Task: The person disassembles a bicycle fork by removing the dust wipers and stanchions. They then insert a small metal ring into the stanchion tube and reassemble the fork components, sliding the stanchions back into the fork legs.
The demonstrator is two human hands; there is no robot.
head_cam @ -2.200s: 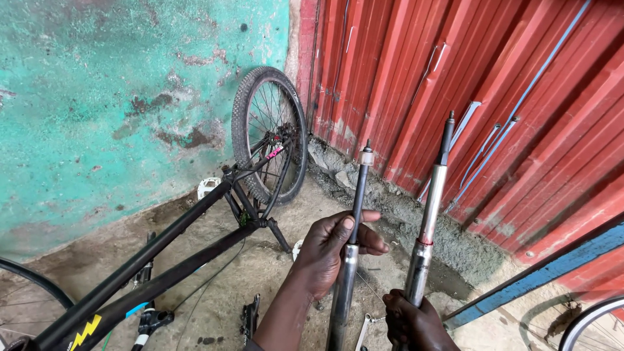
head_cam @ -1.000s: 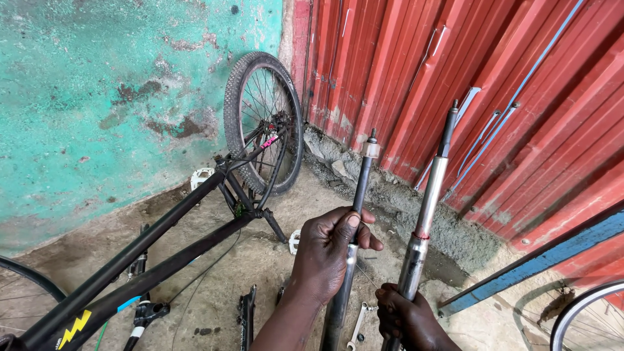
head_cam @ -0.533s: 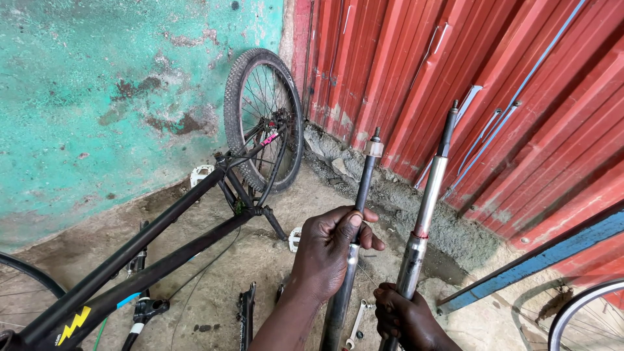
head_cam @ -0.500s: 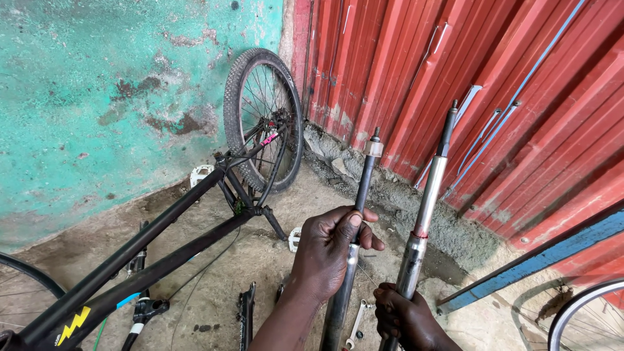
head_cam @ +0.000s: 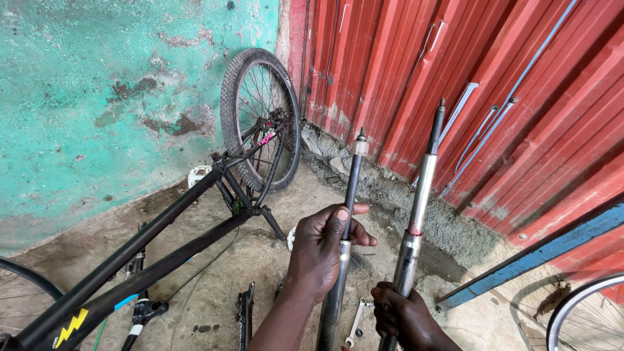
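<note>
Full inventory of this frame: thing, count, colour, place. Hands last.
dark fork tube: 1, black with pale cap, centre, upright in the left hand
silver fork tube: 1, silver with black top, right of the dark one, upright in the right hand
bicycle frame: 1, black with yellow bolt mark, lying across the left floor
rear wheel: 1, black tyre, upright by the wall corner
other wheels: 2, partly seen, bottom right and bottom left edges
spanner: 1, silver, on the floor between the tubes
wall: 1, teal, left
metal sheeting: red, right
plank: 1, blue, lower right
left hand: gripping the dark fork tube
right hand: gripping the silver fork tube low down
</note>
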